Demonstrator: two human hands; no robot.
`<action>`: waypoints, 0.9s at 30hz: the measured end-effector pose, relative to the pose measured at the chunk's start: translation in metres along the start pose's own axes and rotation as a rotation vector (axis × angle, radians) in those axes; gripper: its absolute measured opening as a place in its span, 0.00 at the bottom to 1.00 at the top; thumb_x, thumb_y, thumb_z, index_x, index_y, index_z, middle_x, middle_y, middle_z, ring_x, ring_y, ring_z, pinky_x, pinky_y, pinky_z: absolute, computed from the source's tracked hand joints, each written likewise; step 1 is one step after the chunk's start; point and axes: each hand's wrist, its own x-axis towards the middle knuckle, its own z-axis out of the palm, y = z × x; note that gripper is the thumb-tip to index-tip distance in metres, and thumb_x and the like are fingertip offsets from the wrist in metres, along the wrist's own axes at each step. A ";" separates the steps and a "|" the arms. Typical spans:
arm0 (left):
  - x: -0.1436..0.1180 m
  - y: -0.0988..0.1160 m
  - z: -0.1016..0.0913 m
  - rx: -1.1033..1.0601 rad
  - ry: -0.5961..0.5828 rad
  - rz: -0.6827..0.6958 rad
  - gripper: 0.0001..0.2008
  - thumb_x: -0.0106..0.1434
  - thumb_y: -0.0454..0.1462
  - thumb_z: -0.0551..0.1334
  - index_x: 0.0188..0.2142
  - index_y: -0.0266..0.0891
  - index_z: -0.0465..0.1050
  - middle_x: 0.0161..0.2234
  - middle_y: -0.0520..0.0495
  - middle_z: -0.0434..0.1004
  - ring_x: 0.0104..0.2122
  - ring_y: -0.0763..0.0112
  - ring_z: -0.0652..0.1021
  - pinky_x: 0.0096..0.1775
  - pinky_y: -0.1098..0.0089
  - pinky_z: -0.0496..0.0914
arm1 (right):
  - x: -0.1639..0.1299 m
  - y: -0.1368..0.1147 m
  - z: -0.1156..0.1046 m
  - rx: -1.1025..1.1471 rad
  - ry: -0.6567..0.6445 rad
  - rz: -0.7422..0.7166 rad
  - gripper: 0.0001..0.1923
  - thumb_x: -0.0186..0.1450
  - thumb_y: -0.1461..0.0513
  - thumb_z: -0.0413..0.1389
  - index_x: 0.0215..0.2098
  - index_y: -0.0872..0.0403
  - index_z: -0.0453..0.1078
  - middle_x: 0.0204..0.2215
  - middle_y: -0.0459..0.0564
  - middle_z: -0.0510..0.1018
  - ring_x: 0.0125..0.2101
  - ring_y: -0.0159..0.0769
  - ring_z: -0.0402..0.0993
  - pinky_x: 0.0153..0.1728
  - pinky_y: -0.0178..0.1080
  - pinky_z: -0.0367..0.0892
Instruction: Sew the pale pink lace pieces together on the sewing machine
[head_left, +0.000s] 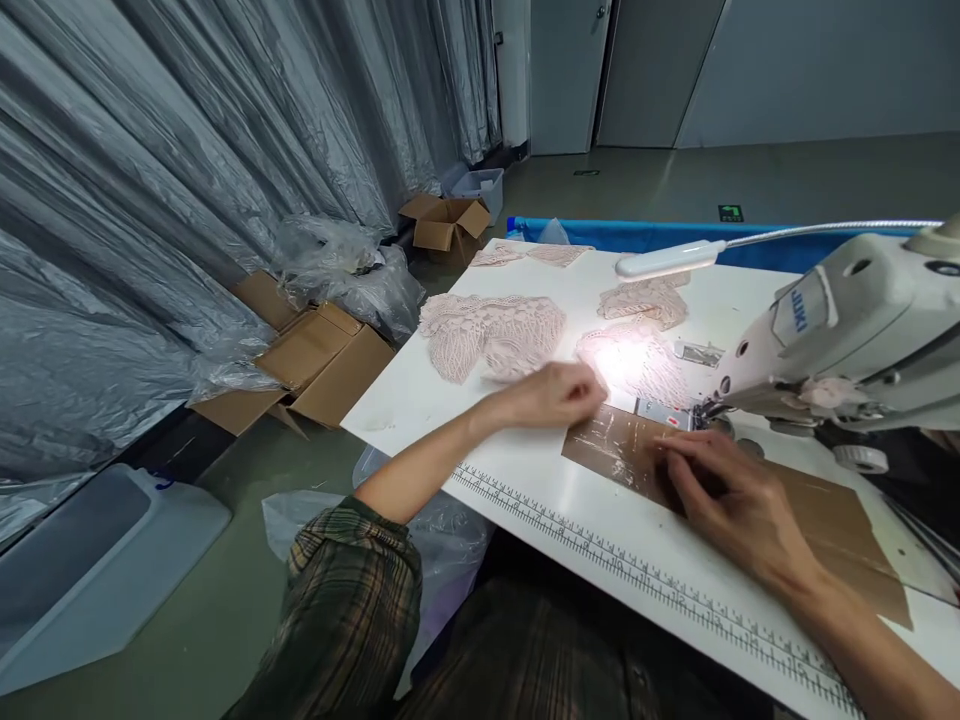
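My left hand (564,396) is closed in a loose fist, slightly blurred, at the left edge of a pink lace piece (649,368). Whatever is in its fingers is hidden. Bright lamp light washes out part of that lace, which lies left of the sewing machine (855,330). My right hand (731,490) is pinched, thumb against fingers, over a brown sheet (615,445) in front of the needle area; I cannot make out anything between the fingertips. A larger lace piece (499,330) lies beyond my left hand.
More lace lies near the lamp (667,260) and at the table's far edge. A printed ruler (555,520) runs along the near edge of the white table (420,400). Cardboard boxes (330,350), plastic wrap (352,270) and a plastic bin (112,560) stand on the floor at left.
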 end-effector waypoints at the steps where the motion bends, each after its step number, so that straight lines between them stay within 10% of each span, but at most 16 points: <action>1: 0.000 0.007 0.008 -0.032 -0.096 0.141 0.10 0.73 0.36 0.57 0.35 0.36 0.73 0.34 0.46 0.79 0.32 0.72 0.77 0.37 0.70 0.72 | 0.001 0.000 -0.001 0.004 0.055 0.023 0.09 0.70 0.61 0.56 0.46 0.50 0.76 0.40 0.51 0.80 0.39 0.39 0.79 0.39 0.42 0.75; 4: 0.002 0.012 0.024 0.024 -0.129 0.321 0.12 0.74 0.41 0.56 0.41 0.37 0.76 0.41 0.42 0.80 0.40 0.67 0.78 0.41 0.68 0.73 | 0.003 -0.001 -0.003 -0.010 0.168 0.116 0.09 0.69 0.60 0.56 0.44 0.50 0.77 0.40 0.52 0.79 0.37 0.40 0.78 0.37 0.43 0.74; 9: 0.006 -0.027 0.011 0.244 0.126 0.114 0.16 0.76 0.38 0.49 0.47 0.33 0.73 0.46 0.35 0.76 0.45 0.57 0.75 0.48 0.54 0.69 | 0.005 0.001 -0.001 -0.035 0.202 0.149 0.13 0.71 0.57 0.54 0.48 0.50 0.77 0.42 0.54 0.79 0.41 0.42 0.78 0.42 0.46 0.75; 13: 0.002 -0.046 -0.006 0.311 0.060 0.070 0.12 0.72 0.42 0.59 0.47 0.36 0.74 0.47 0.39 0.76 0.46 0.59 0.75 0.48 0.58 0.70 | 0.005 0.008 0.004 -0.185 0.103 0.131 0.21 0.73 0.53 0.50 0.57 0.51 0.73 0.49 0.58 0.78 0.49 0.48 0.76 0.52 0.52 0.73; 27: -0.002 -0.006 -0.015 -0.217 -0.040 -0.049 0.05 0.64 0.38 0.66 0.33 0.37 0.76 0.38 0.46 0.81 0.40 0.71 0.79 0.42 0.69 0.72 | -0.003 0.004 -0.009 -0.113 -0.059 -0.006 0.12 0.66 0.52 0.54 0.38 0.50 0.73 0.45 0.58 0.79 0.49 0.52 0.76 0.47 0.53 0.74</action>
